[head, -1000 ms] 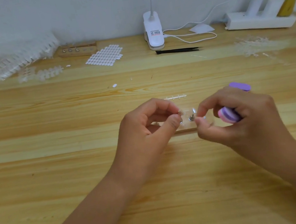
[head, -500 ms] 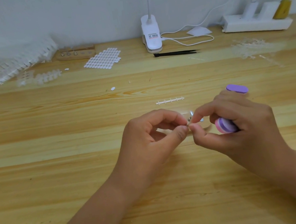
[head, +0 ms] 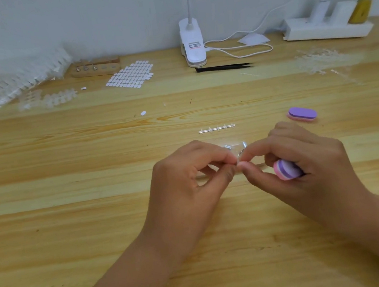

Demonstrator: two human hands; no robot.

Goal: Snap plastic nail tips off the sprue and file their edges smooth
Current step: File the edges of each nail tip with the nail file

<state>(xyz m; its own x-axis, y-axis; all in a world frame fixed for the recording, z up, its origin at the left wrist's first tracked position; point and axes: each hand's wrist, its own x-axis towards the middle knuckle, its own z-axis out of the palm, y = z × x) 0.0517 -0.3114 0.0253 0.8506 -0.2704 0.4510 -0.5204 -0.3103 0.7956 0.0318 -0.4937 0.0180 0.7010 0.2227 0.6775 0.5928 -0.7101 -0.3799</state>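
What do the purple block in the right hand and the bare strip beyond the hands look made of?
Buffer block: probably foam, matte; pink and purple layers show at its end. Sprue strip: seemingly translucent plastic, slightly glossy; thin whitish spine with short stubs.

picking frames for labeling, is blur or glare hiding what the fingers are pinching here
Head view: light is soft and even, only faint shadows beneath the left hand and right hand. Head view: the clear piece pinched between them barely shows, with small glints just behind. Head view: the sprue pile far left is smeared soft.
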